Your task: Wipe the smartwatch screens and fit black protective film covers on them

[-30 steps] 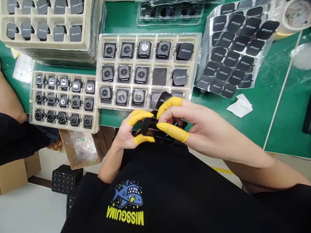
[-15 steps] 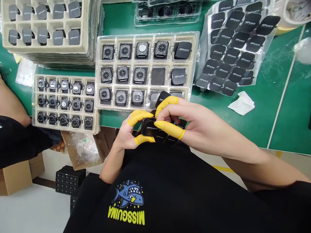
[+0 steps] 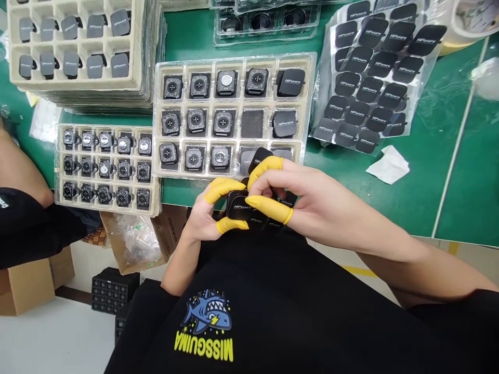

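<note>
Yellow finger cots cover the thumb and a finger of each hand. My left hand point(image 3: 199, 218) grips a black smartwatch point(image 3: 236, 201) by its edges, face up. On its face lies a black square film marked HiFuture. My right hand point(image 3: 312, 200) pinches at the film's right edge, thumb on top, finger curled behind. More black HiFuture stickers point(image 3: 260, 157) show around and under my right hand, partly hidden by it. Just beyond is a cream tray point(image 3: 238, 101) of watches, mostly back side up, with two at the right bearing HiFuture films.
To the left are a smaller watch tray point(image 3: 105, 156) and a stack of trays point(image 3: 78, 83). Clear trays point(image 3: 265, 36) lie at the back. Sticker sheets point(image 3: 366, 88), a white paper scrap point(image 3: 388, 165) and a tape roll point(image 3: 470, 21) are right. Another person's arm point(image 3: 23, 171) is at far left.
The view has shifted slightly. Both hands keep the same hold at the watch, with hardly any visible movement.
</note>
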The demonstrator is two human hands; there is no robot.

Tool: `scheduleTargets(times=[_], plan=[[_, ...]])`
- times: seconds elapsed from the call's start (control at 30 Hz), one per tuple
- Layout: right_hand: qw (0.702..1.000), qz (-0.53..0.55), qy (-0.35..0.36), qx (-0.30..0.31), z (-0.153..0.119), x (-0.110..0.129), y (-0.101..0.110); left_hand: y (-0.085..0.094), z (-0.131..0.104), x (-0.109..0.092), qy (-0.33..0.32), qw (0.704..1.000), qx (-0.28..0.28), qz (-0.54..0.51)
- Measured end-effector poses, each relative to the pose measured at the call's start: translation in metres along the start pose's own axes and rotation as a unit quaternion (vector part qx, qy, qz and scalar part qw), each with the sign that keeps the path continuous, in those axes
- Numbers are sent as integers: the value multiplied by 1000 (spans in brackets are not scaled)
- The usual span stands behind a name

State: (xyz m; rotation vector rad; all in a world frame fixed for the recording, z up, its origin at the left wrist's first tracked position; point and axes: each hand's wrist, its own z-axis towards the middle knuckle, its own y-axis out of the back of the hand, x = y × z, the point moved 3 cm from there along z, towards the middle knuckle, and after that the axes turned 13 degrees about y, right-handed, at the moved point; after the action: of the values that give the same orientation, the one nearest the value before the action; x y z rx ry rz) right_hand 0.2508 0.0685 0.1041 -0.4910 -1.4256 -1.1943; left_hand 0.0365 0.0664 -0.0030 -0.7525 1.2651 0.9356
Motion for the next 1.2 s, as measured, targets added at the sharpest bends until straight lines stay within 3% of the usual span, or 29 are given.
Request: scheduleTargets(times=[0.7, 1.0, 1.2], plan=[[1000, -11, 0, -3, -1, -2, -3, 1, 0, 0, -15, 1000, -13, 17], [986, -164, 33, -2, -6, 3, -8, 2, 1, -2, -6, 999, -26, 17], [984, -178, 10, 27, -12, -1, -15, 2, 0, -1, -2, 998, -47, 33]])
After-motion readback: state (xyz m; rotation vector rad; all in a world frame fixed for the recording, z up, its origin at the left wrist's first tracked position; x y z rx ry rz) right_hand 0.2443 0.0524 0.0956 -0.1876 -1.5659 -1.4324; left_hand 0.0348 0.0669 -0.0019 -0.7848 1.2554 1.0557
